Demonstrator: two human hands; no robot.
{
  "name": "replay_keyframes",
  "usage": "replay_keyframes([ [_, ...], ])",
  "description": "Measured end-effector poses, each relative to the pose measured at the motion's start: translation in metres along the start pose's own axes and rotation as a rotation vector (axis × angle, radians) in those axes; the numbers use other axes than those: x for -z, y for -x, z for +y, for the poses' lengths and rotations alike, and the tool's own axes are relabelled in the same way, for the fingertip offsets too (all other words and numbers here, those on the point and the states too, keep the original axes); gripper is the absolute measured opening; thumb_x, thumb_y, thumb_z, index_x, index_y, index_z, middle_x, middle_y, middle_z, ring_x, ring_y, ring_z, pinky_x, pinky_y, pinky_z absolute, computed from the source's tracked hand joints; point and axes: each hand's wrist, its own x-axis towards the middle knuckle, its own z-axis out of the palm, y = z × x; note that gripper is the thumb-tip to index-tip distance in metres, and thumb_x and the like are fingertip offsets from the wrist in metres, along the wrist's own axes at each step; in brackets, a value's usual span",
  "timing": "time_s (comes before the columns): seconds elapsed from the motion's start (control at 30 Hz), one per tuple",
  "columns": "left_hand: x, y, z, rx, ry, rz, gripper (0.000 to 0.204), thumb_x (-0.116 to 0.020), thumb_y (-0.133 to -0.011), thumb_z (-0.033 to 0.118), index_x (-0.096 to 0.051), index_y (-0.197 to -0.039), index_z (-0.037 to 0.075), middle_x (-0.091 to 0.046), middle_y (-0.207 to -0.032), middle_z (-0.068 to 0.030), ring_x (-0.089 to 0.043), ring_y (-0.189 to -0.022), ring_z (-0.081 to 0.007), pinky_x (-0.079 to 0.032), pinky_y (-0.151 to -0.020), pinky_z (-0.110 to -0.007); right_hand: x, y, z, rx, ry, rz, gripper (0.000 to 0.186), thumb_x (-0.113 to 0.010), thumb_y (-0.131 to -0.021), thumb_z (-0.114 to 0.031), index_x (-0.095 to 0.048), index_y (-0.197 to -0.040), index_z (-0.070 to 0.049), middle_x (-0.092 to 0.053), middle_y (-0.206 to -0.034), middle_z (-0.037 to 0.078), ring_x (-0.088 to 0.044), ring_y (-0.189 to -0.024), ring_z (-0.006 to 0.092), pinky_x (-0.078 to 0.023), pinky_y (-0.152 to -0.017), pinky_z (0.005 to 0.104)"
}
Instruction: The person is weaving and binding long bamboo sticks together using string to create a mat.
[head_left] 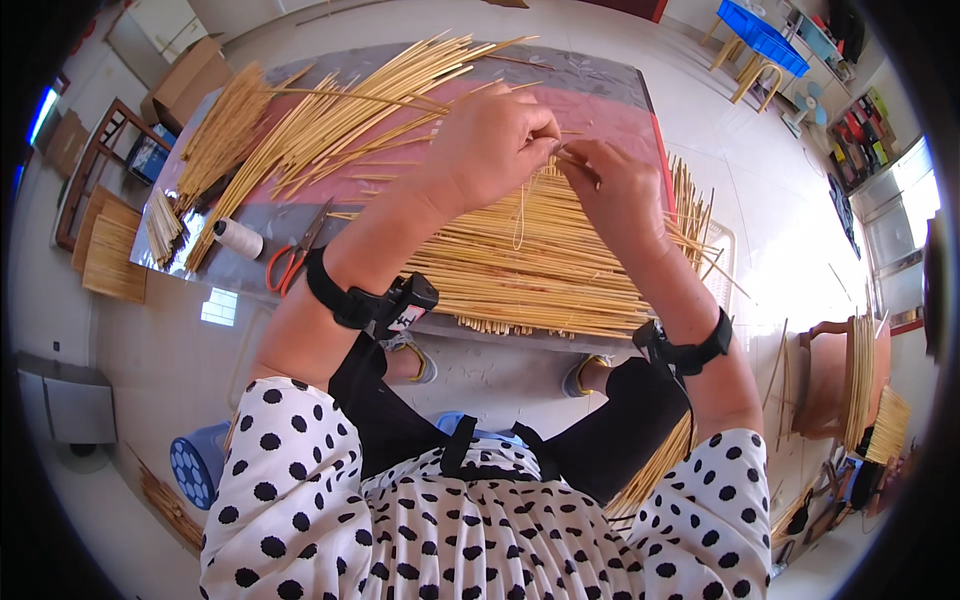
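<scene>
My left hand point(495, 140) and my right hand point(618, 190) meet above the table, fingertips closed in a pinch and almost touching. A thin pale thread point(519, 222) hangs in a loop just below them and seems to run up to the pinched fingers; its upper end is hidden. Beneath lies a broad layer of straw-coloured stalks point(530, 270), side by side like a mat. One long stalk with a bushy head point(345, 94) reaches from the left toward my left wrist; whether I touch it cannot be told.
Scissors with orange handles point(287, 262) and a spool of white thread point(239, 239) lie at the table's left front. Loose stalks point(350, 120) spread across the far left. Further off stand a blue table point(762, 40), a fan point(808, 103) and a blue basket point(198, 468).
</scene>
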Motion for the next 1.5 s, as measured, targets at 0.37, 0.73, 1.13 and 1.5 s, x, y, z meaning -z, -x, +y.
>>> replay_keyframes([
  [0.37, -0.021, -0.048, -0.053, 0.157, -0.019, -0.143, 0.017, -0.064, -0.079, 0.024, -0.065, -0.078, 0.007, -0.064, -0.071, -0.0068, -0.061, -0.068, -0.025, -0.047, -0.064, -0.038, -0.041, -0.025, 0.043, 0.091, 0.166, 0.028, 0.007, -0.066, -0.08, -0.016, -0.063, -0.081, -0.01, -0.06, -0.068, 0.005, -0.061, -0.058, 0.0256, -0.049, -0.05, 0.035],
  [0.73, -0.02, -0.114, -0.206, 0.482, 0.93, 0.147, 0.023, -0.053, -0.091, 0.02, -0.063, -0.106, 0.004, -0.068, -0.085, -0.0175, -0.067, -0.067, -0.0302, -0.054, -0.056, -0.042, -0.083, -0.036, 0.079, 0.125, 0.098, -0.288, 0.008, -0.064, -0.08, -0.018, -0.065, -0.082, -0.01, -0.062, -0.071, 0.009, -0.061, -0.064, 0.0296, -0.05, -0.057, 0.0379],
  [1.13, -0.03, -0.089, -0.135, 0.447, 0.434, -0.803, 0.019, -0.06, -0.081, 0.009, -0.066, -0.096, -0.002, -0.062, -0.066, -0.005, -0.055, -0.051, -0.007, -0.04, -0.046, -0.021, -0.081, -0.035, 0.102, 0.031, 0.07, -0.293, 0.013, -0.071, -0.076, -0.02, -0.07, -0.086, -0.012, -0.066, -0.075, 0.005, -0.063, -0.065, 0.0242, -0.051, -0.059, 0.0334],
  [1.5, -0.058, -0.105, -0.15, 0.227, 0.165, -1.031, 0.012, -0.069, -0.074, 0.014, -0.068, -0.077, 0.003, -0.064, -0.067, -0.0067, -0.058, -0.055, -0.0127, -0.041, -0.048, -0.03, -0.087, -0.034, 0.109, 0.114, 0.138, -0.271, 0.011, -0.07, -0.076, -0.02, -0.07, -0.084, -0.012, -0.065, -0.073, 0.004, -0.063, -0.063, 0.0243, -0.051, -0.057, 0.0341],
])
